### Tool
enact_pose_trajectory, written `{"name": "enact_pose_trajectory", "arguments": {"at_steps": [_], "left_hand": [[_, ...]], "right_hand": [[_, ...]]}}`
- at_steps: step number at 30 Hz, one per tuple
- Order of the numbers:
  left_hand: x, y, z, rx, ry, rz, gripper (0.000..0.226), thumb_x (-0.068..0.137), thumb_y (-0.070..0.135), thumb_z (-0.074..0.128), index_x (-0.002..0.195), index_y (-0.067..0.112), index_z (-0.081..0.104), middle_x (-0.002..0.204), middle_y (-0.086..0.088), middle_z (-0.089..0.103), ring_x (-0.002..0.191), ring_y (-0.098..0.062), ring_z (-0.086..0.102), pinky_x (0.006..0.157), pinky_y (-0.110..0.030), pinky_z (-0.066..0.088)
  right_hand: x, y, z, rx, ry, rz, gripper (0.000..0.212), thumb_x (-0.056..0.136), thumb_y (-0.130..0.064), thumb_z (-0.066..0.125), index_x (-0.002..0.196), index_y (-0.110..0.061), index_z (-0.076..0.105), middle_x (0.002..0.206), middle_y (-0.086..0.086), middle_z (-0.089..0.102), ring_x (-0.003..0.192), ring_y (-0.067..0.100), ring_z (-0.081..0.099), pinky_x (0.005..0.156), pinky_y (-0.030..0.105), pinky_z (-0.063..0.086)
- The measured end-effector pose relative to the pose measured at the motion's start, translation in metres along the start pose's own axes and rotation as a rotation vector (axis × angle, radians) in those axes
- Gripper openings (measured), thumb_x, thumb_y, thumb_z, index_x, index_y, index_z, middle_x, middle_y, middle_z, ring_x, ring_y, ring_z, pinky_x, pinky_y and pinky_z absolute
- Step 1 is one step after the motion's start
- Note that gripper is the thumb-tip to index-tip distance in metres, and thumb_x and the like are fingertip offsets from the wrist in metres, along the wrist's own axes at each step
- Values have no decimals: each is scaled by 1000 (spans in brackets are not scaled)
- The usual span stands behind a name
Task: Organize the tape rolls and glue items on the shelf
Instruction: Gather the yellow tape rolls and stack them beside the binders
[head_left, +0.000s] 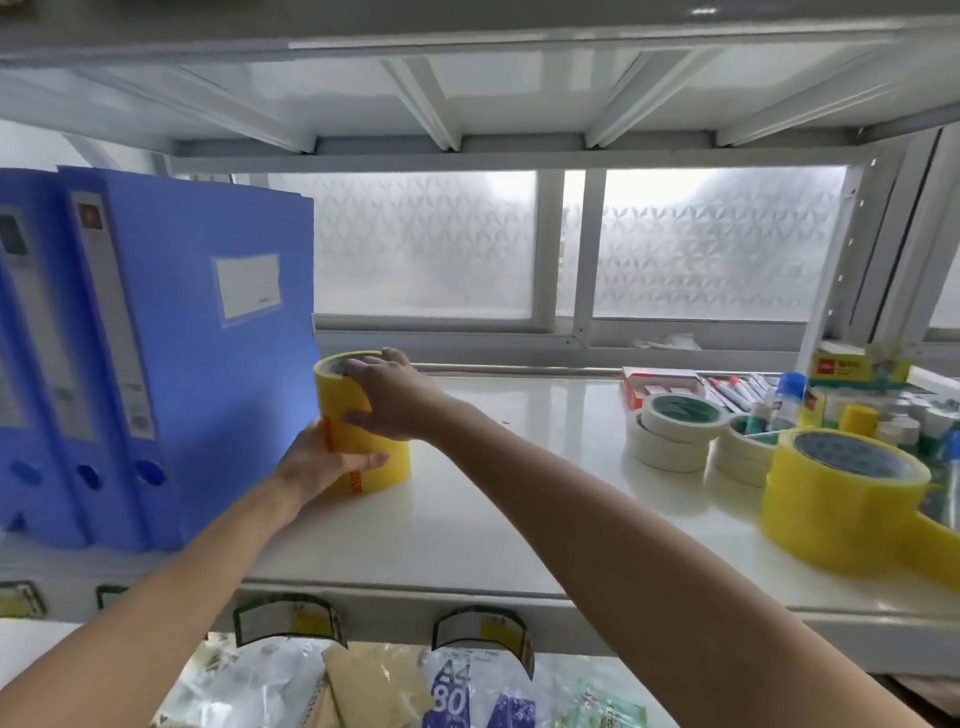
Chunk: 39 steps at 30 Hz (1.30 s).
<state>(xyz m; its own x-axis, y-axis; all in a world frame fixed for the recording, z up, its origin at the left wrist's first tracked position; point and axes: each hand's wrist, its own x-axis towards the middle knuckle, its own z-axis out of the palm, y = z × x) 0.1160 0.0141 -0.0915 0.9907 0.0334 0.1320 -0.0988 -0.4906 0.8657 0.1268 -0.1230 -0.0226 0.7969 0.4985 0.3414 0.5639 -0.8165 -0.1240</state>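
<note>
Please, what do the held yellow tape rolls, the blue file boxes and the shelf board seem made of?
Yellow tape rolls: probably plastic film, glossy, slightly see-through at the edge.
Blue file boxes: likely matte plastic sheet, even colour, round finger holes.
Shelf board: hard, glossy white, mirrors the window light; painted metal or laminate, unclear.

Three blue file boxes (171, 364), two yellow tape stacks (841, 499), two cream tape stacks (675, 431) — the glue items (737, 387) too blurred to count.
</note>
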Motion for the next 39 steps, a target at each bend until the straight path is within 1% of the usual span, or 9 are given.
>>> {"name": "enact_pose_trajectory", "arguments": {"at_steps": [5, 7, 10, 15, 18, 23, 29, 34, 39], "left_hand": [[-13, 9, -7, 218, -28, -56, 78, 56, 63, 83, 117, 19, 62, 103, 0, 67, 98, -21, 60, 77, -30, 45], [-27, 22, -8, 372, -101, -127, 77, 70, 56, 78, 123, 5, 56, 110, -9, 64, 96, -23, 56, 75, -31, 43], [-54, 51, -7, 613, -204, -191, 72, 84, 44, 69, 137, 4, 42, 137, -14, 50, 121, -28, 48, 95, -32, 38], [-75, 103, 45, 837, -249, 30, 73, 77, 63, 66, 126, 10, 51, 122, -6, 56, 107, -22, 54, 86, -32, 48], [-90, 146, 114, 729, -366, 219, 77, 75, 58, 71, 130, 8, 50, 128, -7, 57, 113, -24, 54, 96, -38, 47], [-117, 202, 220, 575, -613, 369, 50, 78, 39, 77, 116, 11, 60, 103, -4, 55, 89, -16, 48, 72, -21, 36], [-132, 220, 286, 382, -731, 394, 61, 64, 40, 87, 119, 25, 65, 112, 4, 65, 103, -16, 60, 91, -26, 50], [-113, 196, 306, -6, -613, 278, 81, 24, 41, 92, 100, 20, 75, 101, 0, 75, 96, -19, 70, 88, -41, 57], [-121, 194, 296, -160, -681, 259, 69, 30, 28, 89, 96, 15, 74, 102, -10, 74, 92, -23, 69, 87, -42, 58]], "right_hand": [[-11, -5, -5, -41, -30, -15, 67, 91, -36, 59, 148, -19, 28, 153, 7, 31, 144, 32, 18, 105, 46, 35], [-21, 2, -12, -30, -16, -31, 70, 90, -36, 61, 148, -17, 27, 151, 10, 30, 142, 31, 22, 105, 48, 38], [-54, 30, -40, -16, 23, -20, 75, 89, -38, 63, 148, -10, 27, 151, 13, 30, 139, 31, 29, 105, 49, 39], [-153, 111, -115, -116, -10, 193, 64, 88, -41, 63, 140, -11, 42, 143, 9, 45, 131, 27, 44, 107, 41, 39], [-222, 153, -156, -205, -67, 381, 50, 85, -46, 64, 123, -16, 57, 123, 5, 61, 114, 26, 56, 96, 39, 46], [-310, 185, -189, -235, -266, 559, 36, 85, -50, 63, 93, -15, 69, 92, 5, 70, 87, 22, 65, 78, 39, 54], [-345, 194, -180, -166, -390, 521, 26, 75, -40, 74, 92, -21, 66, 88, -1, 65, 86, 19, 62, 76, 37, 53], [-343, 194, -164, -263, -305, 495, 45, 67, -41, 79, 107, -27, 66, 91, -5, 61, 90, 17, 55, 85, 38, 47], [-334, 190, -158, -307, -308, 491, 48, 71, -38, 78, 117, -29, 63, 104, -2, 63, 103, 19, 54, 94, 38, 40]]}}
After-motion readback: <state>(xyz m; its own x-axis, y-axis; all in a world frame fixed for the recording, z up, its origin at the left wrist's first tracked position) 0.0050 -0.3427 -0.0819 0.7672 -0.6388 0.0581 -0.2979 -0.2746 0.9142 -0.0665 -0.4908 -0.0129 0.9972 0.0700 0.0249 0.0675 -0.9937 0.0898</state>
